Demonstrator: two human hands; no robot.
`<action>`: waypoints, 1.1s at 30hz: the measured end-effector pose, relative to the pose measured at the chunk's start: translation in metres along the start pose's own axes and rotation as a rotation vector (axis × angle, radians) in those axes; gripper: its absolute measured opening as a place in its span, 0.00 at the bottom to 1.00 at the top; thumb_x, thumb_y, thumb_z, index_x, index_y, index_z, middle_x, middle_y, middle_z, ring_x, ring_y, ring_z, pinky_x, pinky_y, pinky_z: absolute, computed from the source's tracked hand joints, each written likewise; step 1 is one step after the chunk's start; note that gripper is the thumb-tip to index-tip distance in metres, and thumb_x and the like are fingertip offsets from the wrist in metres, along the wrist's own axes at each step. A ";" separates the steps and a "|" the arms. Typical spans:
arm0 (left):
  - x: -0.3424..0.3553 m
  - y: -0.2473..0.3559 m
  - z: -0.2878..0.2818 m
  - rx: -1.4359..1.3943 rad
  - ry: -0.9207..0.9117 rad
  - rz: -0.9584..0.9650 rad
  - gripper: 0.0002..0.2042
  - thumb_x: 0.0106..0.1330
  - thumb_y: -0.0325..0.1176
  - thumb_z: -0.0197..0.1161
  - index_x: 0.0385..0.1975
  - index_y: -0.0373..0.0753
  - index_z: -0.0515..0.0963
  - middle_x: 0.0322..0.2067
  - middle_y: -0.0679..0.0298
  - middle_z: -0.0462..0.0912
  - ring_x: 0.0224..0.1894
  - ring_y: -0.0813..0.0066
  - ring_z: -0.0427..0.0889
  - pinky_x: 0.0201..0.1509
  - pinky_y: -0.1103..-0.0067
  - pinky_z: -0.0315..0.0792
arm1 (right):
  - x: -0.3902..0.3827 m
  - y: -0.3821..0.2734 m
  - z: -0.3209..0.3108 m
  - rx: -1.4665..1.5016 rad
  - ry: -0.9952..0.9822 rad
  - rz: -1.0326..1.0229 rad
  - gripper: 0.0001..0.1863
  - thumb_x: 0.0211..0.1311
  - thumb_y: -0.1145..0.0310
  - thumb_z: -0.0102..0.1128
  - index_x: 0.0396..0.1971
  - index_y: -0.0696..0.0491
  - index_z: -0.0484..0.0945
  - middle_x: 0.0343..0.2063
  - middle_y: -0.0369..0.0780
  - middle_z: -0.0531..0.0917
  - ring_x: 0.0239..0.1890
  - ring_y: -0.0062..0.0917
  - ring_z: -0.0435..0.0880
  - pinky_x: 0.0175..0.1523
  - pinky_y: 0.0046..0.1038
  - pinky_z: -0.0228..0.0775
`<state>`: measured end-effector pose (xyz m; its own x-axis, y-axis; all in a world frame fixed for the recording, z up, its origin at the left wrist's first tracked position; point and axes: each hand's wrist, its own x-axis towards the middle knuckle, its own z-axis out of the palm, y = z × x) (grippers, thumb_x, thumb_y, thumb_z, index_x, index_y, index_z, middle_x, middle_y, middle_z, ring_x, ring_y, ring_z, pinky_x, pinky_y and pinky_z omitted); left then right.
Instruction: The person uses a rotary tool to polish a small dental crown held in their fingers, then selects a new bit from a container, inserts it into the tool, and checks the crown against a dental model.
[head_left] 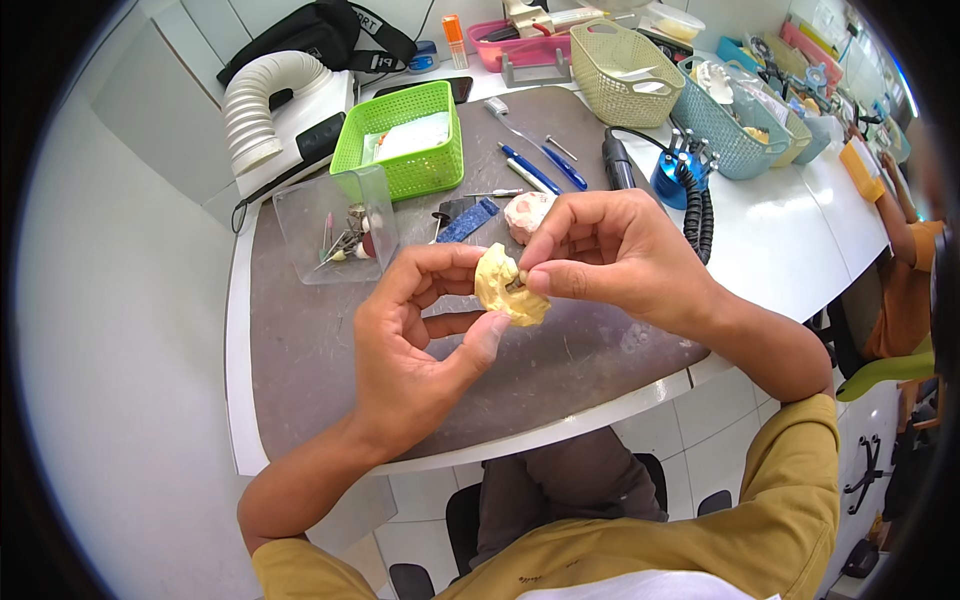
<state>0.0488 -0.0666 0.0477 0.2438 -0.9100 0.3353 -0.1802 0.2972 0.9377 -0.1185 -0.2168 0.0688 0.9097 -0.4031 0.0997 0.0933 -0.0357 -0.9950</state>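
Observation:
My left hand (408, 335) grips a yellow plaster dental cast (494, 290) between thumb and fingers, above the brown work mat (330, 365). Against the cast's inner side, my right hand (630, 255) pinches a small greyish piece (516, 284); the fingertips partly cover it, so its exact kind is unclear. Just behind the hands a pinkish-white lump, like another cast (524, 214), rests on the mat. Beside it lie a blue speckled block (467, 220) and a thin metal hand tool (494, 193).
A clear box (340, 225) of small burs and a green basket (400, 145) stand left, near a white extraction hose (265, 110). Pens (530, 170), a toothbrush (512, 118) and a blue bur stand (682, 170) lie behind. More baskets (625, 75) line the back; another person (905, 240) sits right.

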 end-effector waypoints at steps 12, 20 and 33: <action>0.000 0.000 0.000 0.005 -0.007 0.000 0.20 0.60 0.20 0.66 0.51 0.30 0.71 0.46 0.57 0.79 0.50 0.74 0.80 0.51 0.78 0.81 | 0.000 0.000 0.001 0.017 0.025 0.039 0.07 0.62 0.72 0.68 0.34 0.60 0.81 0.32 0.36 0.86 0.35 0.13 0.83 0.43 0.17 0.75; 0.001 0.000 0.000 0.012 -0.019 -0.005 0.19 0.60 0.20 0.66 0.51 0.30 0.71 0.47 0.57 0.79 0.51 0.73 0.81 0.50 0.78 0.81 | 0.000 0.004 0.002 0.024 0.011 0.010 0.09 0.61 0.71 0.68 0.35 0.60 0.81 0.31 0.37 0.86 0.34 0.13 0.83 0.42 0.17 0.74; 0.002 0.000 -0.001 -0.018 -0.009 -0.034 0.19 0.61 0.21 0.66 0.51 0.30 0.71 0.45 0.57 0.80 0.49 0.74 0.81 0.50 0.78 0.81 | 0.000 -0.004 0.001 -0.098 0.079 0.036 0.12 0.65 0.63 0.66 0.33 0.59 0.84 0.27 0.31 0.81 0.28 0.08 0.73 0.32 0.15 0.64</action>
<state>0.0506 -0.0685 0.0487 0.2413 -0.9220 0.3027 -0.1545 0.2715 0.9500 -0.1186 -0.2153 0.0726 0.8768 -0.4762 0.0668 0.0176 -0.1071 -0.9941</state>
